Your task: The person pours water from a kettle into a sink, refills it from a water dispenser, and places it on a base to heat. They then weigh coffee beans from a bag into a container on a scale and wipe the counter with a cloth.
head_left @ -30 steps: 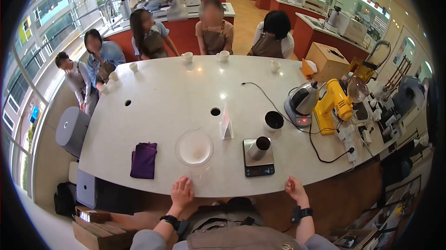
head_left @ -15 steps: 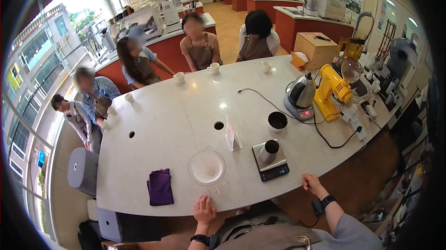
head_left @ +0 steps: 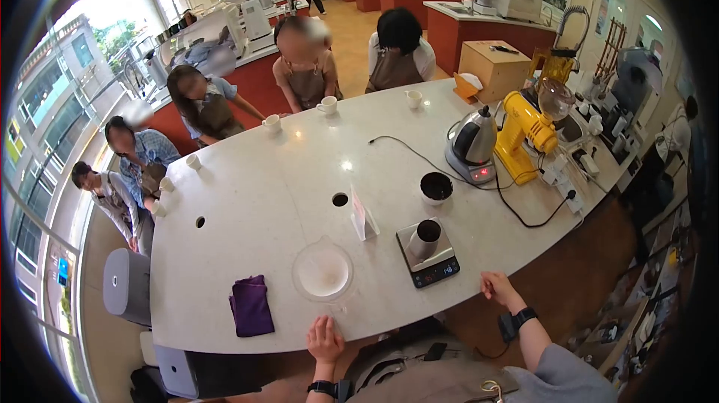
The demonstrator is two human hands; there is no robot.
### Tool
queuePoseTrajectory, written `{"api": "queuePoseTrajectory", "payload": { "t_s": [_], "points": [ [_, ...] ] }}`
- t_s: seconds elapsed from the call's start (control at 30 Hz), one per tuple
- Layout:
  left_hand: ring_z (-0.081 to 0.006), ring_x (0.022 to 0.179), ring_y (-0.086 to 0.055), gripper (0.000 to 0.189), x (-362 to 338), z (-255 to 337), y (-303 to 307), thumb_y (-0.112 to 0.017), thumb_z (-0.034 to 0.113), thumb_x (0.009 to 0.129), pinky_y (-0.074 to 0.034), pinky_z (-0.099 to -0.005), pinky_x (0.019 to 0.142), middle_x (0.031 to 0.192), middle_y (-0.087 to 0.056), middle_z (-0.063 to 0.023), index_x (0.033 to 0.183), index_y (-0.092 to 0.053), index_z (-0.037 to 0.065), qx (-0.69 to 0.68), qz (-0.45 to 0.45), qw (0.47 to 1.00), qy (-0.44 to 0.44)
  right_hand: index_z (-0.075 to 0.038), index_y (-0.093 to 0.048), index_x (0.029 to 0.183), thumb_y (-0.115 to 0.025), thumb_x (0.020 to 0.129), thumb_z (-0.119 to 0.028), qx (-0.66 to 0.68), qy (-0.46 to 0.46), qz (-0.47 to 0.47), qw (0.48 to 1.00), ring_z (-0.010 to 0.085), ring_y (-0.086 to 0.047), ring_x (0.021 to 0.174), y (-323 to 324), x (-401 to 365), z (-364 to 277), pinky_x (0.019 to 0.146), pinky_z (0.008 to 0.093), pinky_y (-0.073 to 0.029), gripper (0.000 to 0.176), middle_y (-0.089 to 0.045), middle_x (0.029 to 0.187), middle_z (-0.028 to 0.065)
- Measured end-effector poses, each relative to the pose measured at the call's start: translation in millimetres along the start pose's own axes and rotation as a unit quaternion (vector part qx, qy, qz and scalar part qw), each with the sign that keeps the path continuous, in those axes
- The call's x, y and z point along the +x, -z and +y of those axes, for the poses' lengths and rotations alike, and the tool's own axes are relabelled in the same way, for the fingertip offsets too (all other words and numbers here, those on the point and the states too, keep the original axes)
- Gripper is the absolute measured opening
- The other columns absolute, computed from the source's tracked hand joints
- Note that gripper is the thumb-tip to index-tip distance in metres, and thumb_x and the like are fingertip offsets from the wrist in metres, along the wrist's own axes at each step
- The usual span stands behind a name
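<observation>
My left hand [head_left: 325, 339] rests at the table's front edge, fingers stretched onto the white top, holding nothing. Just beyond it stands a clear glass vessel [head_left: 323, 271] with a pale inside. My right hand [head_left: 500, 288] is at the edge further right, fingers loosely bent and apart, with nothing visible in it. Nearest to that hand is a digital scale [head_left: 436, 273] with a lit display. A metal cup [head_left: 424, 244] with a dark inside stands on the scale. Left of the glass vessel lies a folded purple cloth [head_left: 252, 306].
A white bowl of dark contents [head_left: 436, 189] stands behind the scale, near an electric kettle [head_left: 476, 139] and a yellow grinder [head_left: 522, 129]. A folded card [head_left: 364, 217] stands mid-table. Several people sit or stand along the far side, near white cups [head_left: 327, 106]. Cables cross the right side.
The whole view has shifted slightly as my head moved. My right hand's fingers look a little looser. Some people across the table have leaned or turned; the things on the table stay put.
</observation>
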State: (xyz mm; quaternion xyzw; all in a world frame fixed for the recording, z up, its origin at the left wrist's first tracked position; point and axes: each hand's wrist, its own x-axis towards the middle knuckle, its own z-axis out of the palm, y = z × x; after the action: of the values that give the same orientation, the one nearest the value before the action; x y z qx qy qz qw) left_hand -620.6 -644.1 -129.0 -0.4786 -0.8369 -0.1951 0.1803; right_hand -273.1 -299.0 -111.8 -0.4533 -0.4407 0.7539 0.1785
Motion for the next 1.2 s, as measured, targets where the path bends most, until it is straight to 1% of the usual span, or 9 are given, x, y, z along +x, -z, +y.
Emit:
{"api": "queuePoseTrajectory", "payload": {
  "t_s": [0.13, 0.3, 0.4, 0.6, 0.67, 0.77, 0.8, 0.87, 1.2],
  "points": [
    [-0.0283, 0.107, -0.056, 0.037, 1, -2, 0, -0.051, 0.018, 0.073, -0.045, -0.0411, 0.083, 0.113, -0.058, -0.0076, 0.107, -0.062, 0.009, -0.01, 0.008, 1.0, 0.0, -0.009, -0.049, 0.065, -0.055, 0.093, -0.025, -0.006, 0.021, 0.015, 1.0, 0.0124, -0.051, 0.041, -3, -1, 3, 0.038, 0.0242, -0.039, 0.032, -0.059, 0.059, 0.0073],
    [-0.0281, 0.108, -0.056, 0.037, 0, -1, -1, -0.052, 0.019, 0.073, -0.045, -0.0409, 0.083, 0.113, -0.059, -0.0074, 0.107, -0.062, 0.01, -0.013, 0.006, 1.0, 0.006, -0.009, -0.05, 0.065, -0.056, 0.092, -0.024, 0.007, 0.029, 0.029, 0.999, 0.0133, -0.05, 0.039, -1, 4, 8, 0.037, 0.0243, -0.038, 0.032, -0.059, 0.058, 0.0084],
    [-0.0278, 0.108, -0.056, 0.036, 2, -2, -3, -0.052, 0.019, 0.073, -0.045, -0.0406, 0.082, 0.113, -0.059, -0.0073, 0.107, -0.062, 0.01, -0.016, 0.016, 1.0, 0.004, -0.009, -0.048, 0.064, -0.056, 0.092, -0.024, -0.011, 0.014, 0.046, 0.999, 0.0139, -0.05, 0.038, -5, 2, -1, 0.037, 0.0246, -0.038, 0.032, -0.059, 0.057, 0.0089],
    [-0.0283, 0.107, -0.056, 0.036, -2, -2, -2, -0.052, 0.019, 0.074, -0.045, -0.0411, 0.083, 0.112, -0.059, -0.0074, 0.107, -0.061, 0.009, -0.015, 0.014, 1.0, 0.007, -0.011, -0.047, 0.063, -0.056, 0.091, -0.023, 0.01, -0.006, 0.032, 0.999, 0.0145, -0.05, 0.038, 0, 6, 7, 0.037, 0.0254, -0.037, 0.032, -0.059, 0.057, 0.0089],
    [-0.0288, 0.107, -0.056, 0.037, 2, -1, 0, -0.052, 0.018, 0.074, -0.045, -0.0414, 0.084, 0.113, -0.058, -0.008, 0.109, -0.06, 0.009, -0.029, 0.007, 0.999, 0.011, -0.011, -0.047, 0.062, -0.056, 0.091, -0.023, 0.056, 0.011, 0.069, 0.996, 0.0146, -0.049, 0.037, -7, 7, 5, 0.036, 0.0259, -0.037, 0.032, -0.058, 0.057, 0.0088],
    [-0.029, 0.108, -0.055, 0.038, 2, -2, 3, -0.053, 0.017, 0.074, -0.045, -0.0415, 0.085, 0.114, -0.058, -0.0084, 0.11, -0.059, 0.009, -0.031, -0.007, 0.999, 0.006, -0.011, -0.047, 0.062, -0.056, 0.09, -0.023, 0.05, 0.003, 0.087, 0.995, 0.0147, -0.048, 0.037, -8, 7, 4, 0.036, 0.0262, -0.037, 0.032, -0.058, 0.057, 0.0085],
    [-0.029, 0.108, -0.055, 0.038, 3, -2, 3, -0.053, 0.017, 0.074, -0.045, -0.0415, 0.085, 0.114, -0.058, -0.0084, 0.11, -0.059, 0.009, -0.029, -0.011, 1.0, 0.007, -0.011, -0.047, 0.062, -0.056, 0.09, -0.023, 0.051, -0.001, 0.087, 0.995, 0.0147, -0.048, 0.037, -8, 7, 4, 0.036, 0.0262, -0.037, 0.032, -0.058, 0.057, 0.0085],
    [-0.029, 0.109, -0.054, 0.039, 2, -2, 3, -0.053, 0.017, 0.073, -0.044, -0.0414, 0.085, 0.115, -0.057, -0.0084, 0.111, -0.059, 0.009, -0.032, -0.013, 0.999, 0.006, -0.011, -0.047, 0.062, -0.058, 0.09, -0.024, 0.025, 0.036, 0.073, 0.996, 0.0147, -0.048, 0.037, -7, 4, 7, 0.036, 0.0259, -0.037, 0.033, -0.058, 0.057, 0.0086],
    [-0.029, 0.112, -0.053, 0.042, 0, -3, 7, -0.054, 0.016, 0.072, -0.044, -0.0426, 0.086, 0.118, -0.055, -0.0081, 0.113, -0.058, 0.009, -0.028, -0.042, 0.999, 0.02, -0.011, -0.047, 0.062, -0.058, 0.091, -0.025, 0.02, 0.038, 0.054, 0.998, 0.0145, -0.049, 0.035, -5, 4, 13, 0.034, 0.025, -0.036, 0.034, -0.059, 0.057, 0.0098]
  ]
}}
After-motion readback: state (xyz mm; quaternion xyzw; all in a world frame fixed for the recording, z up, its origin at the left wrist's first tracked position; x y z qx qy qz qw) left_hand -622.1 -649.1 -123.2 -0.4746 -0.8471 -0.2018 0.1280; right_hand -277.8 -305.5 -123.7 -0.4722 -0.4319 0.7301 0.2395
